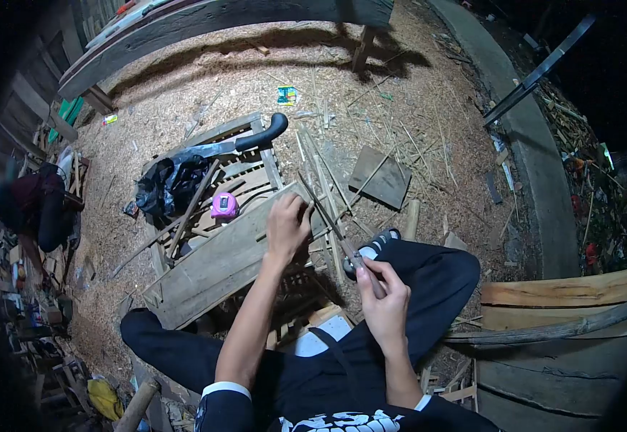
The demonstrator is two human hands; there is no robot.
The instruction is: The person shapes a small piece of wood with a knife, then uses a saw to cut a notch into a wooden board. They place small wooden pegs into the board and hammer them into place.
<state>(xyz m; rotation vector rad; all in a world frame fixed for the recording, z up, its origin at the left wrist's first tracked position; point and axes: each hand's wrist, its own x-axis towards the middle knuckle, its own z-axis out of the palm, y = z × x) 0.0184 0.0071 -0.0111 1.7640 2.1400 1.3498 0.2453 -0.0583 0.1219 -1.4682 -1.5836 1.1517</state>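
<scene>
My right hand [384,295] is wrapped round the handle of a knife [353,253], its narrow blade pointing up and away to the left. Over the far end of a wide grey board [220,255], my left hand [288,223] is closed with its fingers curled down, beside the blade. What it pinches is hidden under the fingers; a short bit of thin stick [261,235] shows at its left side. A pink tape measure [224,205] lies on the slatted bench just beyond the board.
A black plastic bag [173,183] and a curved black handle [263,133] lie on the slatted bench. A square wooden piece [380,177] and loose sticks are on the shavings-covered ground. Stacked planks [565,295] stand at right; another person [36,205] sits at left.
</scene>
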